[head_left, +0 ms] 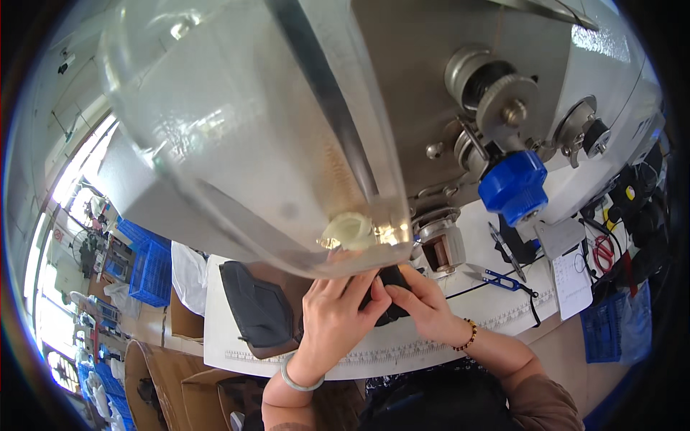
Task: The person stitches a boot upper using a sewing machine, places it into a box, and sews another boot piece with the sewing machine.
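Note:
Close to the table's front edge, both hands pinch a small black piece point(392, 314), which looks like fabric; its full shape is hidden by the fingers. My left hand point(336, 312), with a pale bangle at its wrist, is closed on the piece's left side, its fingertips partly behind a clear plastic cover. My right hand point(425, 307), wearing a beaded bracelet, grips the right side with thumb and fingers. Above the hands stands a sewing machine point(424, 108) with metal tension discs point(507, 104) and a blue knob point(514, 188).
The clear cover point(251, 172) fills the upper left. Dark sewn pieces point(257, 305) lie left of my hands. On the right are blue-handled thread snips point(503, 280), tweezers point(507, 250) and paper sheets point(573, 281). A printed ruler point(417, 353) runs along the table's front edge; cardboard boxes point(162, 381) stand lower left.

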Tool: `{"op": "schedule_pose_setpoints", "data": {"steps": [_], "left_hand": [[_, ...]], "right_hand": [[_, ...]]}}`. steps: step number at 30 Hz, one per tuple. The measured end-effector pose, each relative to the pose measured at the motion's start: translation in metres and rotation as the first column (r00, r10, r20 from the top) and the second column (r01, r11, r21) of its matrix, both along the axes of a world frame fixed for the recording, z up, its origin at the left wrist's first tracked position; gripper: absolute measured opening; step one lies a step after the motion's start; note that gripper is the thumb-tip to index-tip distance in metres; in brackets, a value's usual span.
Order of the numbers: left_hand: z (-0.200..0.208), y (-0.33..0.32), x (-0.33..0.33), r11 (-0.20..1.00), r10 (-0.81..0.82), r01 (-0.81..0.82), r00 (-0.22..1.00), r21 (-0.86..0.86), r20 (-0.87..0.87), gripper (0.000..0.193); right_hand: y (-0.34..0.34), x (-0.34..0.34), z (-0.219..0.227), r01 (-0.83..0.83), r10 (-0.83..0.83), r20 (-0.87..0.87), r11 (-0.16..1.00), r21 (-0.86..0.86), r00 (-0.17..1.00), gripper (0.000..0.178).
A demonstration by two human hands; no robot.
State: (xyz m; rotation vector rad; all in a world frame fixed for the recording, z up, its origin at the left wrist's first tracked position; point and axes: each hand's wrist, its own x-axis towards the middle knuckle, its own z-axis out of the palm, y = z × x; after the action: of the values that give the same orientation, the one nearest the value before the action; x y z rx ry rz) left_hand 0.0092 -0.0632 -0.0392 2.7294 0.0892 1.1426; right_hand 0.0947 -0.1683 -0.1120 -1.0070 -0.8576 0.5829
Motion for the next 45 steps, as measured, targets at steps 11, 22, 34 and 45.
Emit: {"op": "schedule_pose_setpoints", "data": {"steps": [11,22,34,45], "left_hand": [[0.006,0.008,0.005,0.997,-0.018,0.016,0.999,-0.07,-0.026,0.028],[0.012,0.018,-0.001,0.997,-0.018,0.011,0.996,-0.077,-0.093,0.031],[0.02,0.026,-0.041,0.947,0.24,-0.068,0.796,0.313,-0.555,0.096],[0.028,-0.002,-0.046,0.891,0.346,-0.037,0.7,0.452,-0.624,0.095]], "right_hand": [[0.003,0.002,-0.001,0.085,-0.086,0.058,0.996,0.015,0.995,0.021],[-0.004,0.001,0.007,0.108,-0.096,0.149,0.991,-0.073,0.984,0.027],[-0.008,0.007,0.002,-0.01,0.025,0.123,0.992,-0.123,0.992,0.022],[-0.025,0.025,0.015,-0.182,0.184,0.014,0.979,-0.096,0.983,0.03]]}}
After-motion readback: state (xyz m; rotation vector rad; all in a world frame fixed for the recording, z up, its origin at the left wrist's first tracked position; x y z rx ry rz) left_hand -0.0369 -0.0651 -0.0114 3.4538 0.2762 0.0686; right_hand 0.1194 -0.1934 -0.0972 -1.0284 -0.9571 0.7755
